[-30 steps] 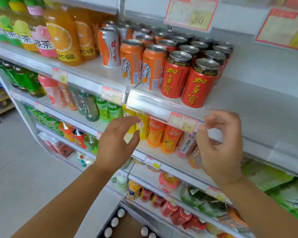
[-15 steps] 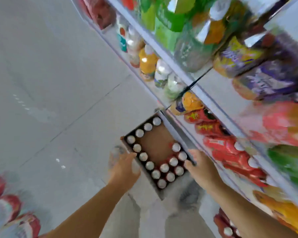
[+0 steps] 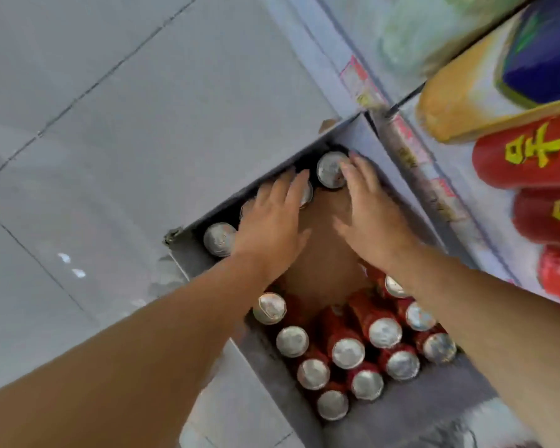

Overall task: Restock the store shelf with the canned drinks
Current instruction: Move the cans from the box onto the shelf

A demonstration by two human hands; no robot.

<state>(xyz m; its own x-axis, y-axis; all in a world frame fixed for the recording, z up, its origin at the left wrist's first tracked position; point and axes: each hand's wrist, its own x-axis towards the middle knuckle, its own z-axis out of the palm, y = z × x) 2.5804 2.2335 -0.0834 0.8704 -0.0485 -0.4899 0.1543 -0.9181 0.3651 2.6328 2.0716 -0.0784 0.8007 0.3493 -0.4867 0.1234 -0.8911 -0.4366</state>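
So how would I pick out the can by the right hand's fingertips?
Find the cardboard box on the floor beside the shelf. In its far corner, beside the fingertips of the right hand, stands one can. Its silver top shows almost whole; the left hand overlaps its neighbour.

The floor is laid with large pale grey tiles, smooth and faintly glossy, under soft, even light with no hard shadows. Thin dark grout lines cross it diagonally in this tilted view. A few small white marks lie on one tile at the left. Along the right runs a grey metal shelf, its front edge carrying blurred red-and-yellow price labels. A dark bracket juts out where two sections meet.
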